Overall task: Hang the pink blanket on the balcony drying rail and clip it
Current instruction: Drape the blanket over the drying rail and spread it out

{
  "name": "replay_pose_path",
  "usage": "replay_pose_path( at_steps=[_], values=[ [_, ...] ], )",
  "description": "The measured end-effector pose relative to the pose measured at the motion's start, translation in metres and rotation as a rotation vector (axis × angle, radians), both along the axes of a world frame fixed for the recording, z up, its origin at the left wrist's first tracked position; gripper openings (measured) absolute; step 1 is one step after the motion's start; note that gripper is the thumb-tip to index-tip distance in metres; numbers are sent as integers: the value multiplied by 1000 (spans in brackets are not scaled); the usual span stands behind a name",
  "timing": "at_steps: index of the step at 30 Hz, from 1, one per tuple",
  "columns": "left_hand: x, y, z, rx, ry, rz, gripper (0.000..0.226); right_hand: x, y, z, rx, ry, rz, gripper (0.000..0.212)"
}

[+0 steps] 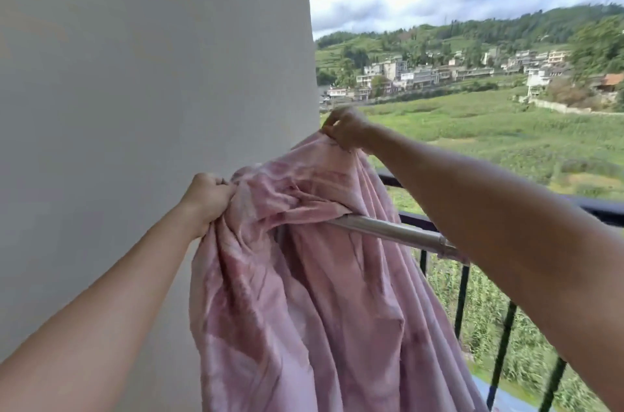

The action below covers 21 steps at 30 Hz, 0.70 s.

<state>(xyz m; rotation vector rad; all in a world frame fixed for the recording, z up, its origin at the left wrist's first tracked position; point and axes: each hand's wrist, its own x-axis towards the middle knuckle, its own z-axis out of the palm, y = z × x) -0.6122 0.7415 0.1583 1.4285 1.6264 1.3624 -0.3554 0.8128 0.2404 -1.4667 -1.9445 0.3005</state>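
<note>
Hands (344,128) gripping pink blanket (304,276)

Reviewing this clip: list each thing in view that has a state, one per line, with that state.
pink blanket: bunched, draped over the rail, hanging down, held by both hands.
drying rail: partly covered by blanket, bare toward the right.
left hand: shut on a bunch of blanket near the wall.
right hand: pinching the blanket's upper edge, raised above the rail.
clips: none visible.
</note>
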Motion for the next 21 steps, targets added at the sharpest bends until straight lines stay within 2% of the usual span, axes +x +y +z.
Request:
replay_pose_path(
  at_steps=[2,3,6,8,9,11,13,14,16,18,19,21],
  values=[
    [-6,5,-19,-30,20,21,22,-5,2,-20,-133,-168,28,28],
    [-6,6,-24,-23,31,37,21,-5,2,-27,-127,-225,35,27],
    [20,24,-17,26,71,91,21,18,-8,-20,83,-236,50,4],
    [26,33,-9,58,89,114,35,25,-31,-12,187,-211,155,12],
    [29,38,-6,76,94,111,41,30,-49,-9,177,-240,239,15],
    [37,46,-2,119,120,92,43,40,-81,-15,70,-422,353,21],
    [38,53,-4,140,151,34,36,42,-101,-37,57,-717,276,34],
    [36,56,-7,139,158,-12,33,40,-104,-49,124,-783,202,33],
    [29,65,-14,106,121,-114,34,39,-101,-67,263,-646,104,21],
    [22,69,-24,53,71,-158,51,36,-102,-76,307,-437,28,17],
    [19,71,-30,60,91,-159,53,37,-103,-77,310,-316,-7,14],
    [17,73,-40,103,249,-152,40,43,-108,-77,293,-72,-72,10]
  ],
)
